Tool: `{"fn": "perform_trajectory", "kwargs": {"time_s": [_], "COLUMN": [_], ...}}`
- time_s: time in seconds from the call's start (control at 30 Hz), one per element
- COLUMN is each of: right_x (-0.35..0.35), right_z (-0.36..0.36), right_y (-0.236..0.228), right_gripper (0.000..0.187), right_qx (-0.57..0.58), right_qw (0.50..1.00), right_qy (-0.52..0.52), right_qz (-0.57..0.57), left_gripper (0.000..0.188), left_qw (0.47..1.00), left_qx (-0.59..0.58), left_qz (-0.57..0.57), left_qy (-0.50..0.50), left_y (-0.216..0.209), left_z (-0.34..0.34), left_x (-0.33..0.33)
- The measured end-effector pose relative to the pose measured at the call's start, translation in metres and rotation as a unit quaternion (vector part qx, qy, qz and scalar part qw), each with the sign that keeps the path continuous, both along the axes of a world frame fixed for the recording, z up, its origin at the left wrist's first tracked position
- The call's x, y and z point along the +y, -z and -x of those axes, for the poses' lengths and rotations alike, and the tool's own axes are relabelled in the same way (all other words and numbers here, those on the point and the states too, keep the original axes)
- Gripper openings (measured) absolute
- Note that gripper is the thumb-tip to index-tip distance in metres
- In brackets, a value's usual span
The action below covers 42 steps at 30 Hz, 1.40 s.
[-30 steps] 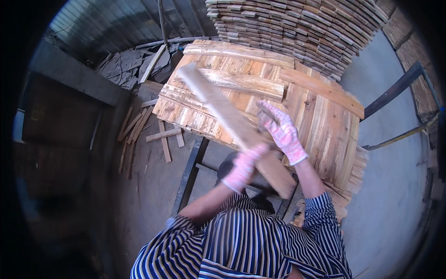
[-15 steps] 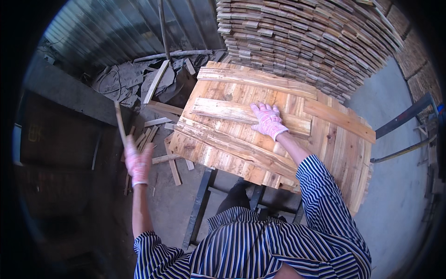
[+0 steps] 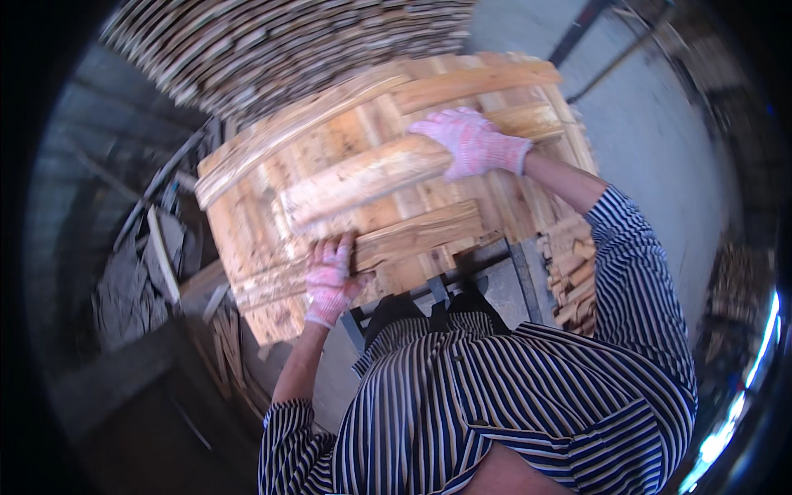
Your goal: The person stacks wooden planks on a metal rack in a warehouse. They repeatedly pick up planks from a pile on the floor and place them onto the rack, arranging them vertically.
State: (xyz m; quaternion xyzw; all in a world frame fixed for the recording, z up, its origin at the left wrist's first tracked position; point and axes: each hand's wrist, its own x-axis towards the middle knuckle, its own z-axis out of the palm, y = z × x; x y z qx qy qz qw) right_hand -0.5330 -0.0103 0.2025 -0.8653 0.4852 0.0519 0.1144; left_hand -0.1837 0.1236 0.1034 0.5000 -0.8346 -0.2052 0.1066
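Observation:
My right hand (image 3: 474, 144), in a pink and white knitted glove, lies with stretched-out fingers over the middle plank (image 3: 363, 181). My left hand (image 3: 330, 280), gloved the same way, rests on the near plank (image 3: 412, 239). Its thumb stands apart from the fingers, and no separate strip shows in it. Beneath these boards is a broad bed of wooden slats (image 3: 384, 111), like a tabletop. Along its far side lie a long plank (image 3: 289, 136) and a more orange plank (image 3: 478, 85). The picture is somewhat smeared by motion.
A tall stack of thin boards (image 3: 289, 41) rises behind the slats. Scrap strips (image 3: 231, 351) and dark rubble (image 3: 132, 289) lie on the left. A dark metal frame (image 3: 524, 280) stands under the slats, and a pile of short wood pieces (image 3: 573, 276) is beside it.
My left hand has come from the left side, where it held a thin wood strip, onto the near plank; the strip is gone from it. My view has swung right.

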Motion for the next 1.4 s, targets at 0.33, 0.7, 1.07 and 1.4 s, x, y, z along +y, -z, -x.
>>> {"fn": "perform_trajectory", "kwargs": {"time_s": [0.33, 0.7, 1.07, 1.4], "right_x": [0.112, 0.127, 0.133, 0.023], "right_z": [0.194, 0.235, 0.24, 0.137], "right_y": [0.015, 0.081, 0.07, 0.001], "right_gripper": [0.093, 0.084, 0.107, 0.074], "right_qx": [0.142, 0.06, 0.102, -0.159], "right_qw": [0.972, 0.987, 0.972, 0.926], "right_qy": [0.144, 0.138, 0.175, 0.336], "right_qz": [-0.122, -0.063, -0.123, 0.07], "left_gripper": [0.089, 0.092, 0.092, 0.09], "left_qw": [0.989, 0.997, 0.988, 0.967], "left_qx": [-0.081, -0.049, -0.109, -0.197], "left_qz": [-0.043, 0.014, -0.044, -0.115], "left_qy": [-0.119, -0.051, -0.104, -0.112], "left_y": [0.002, 0.018, 0.02, 0.0], "left_z": [0.024, 0.007, 0.002, 0.02], "left_x": [-0.031, -0.016, -0.008, -0.015]}}
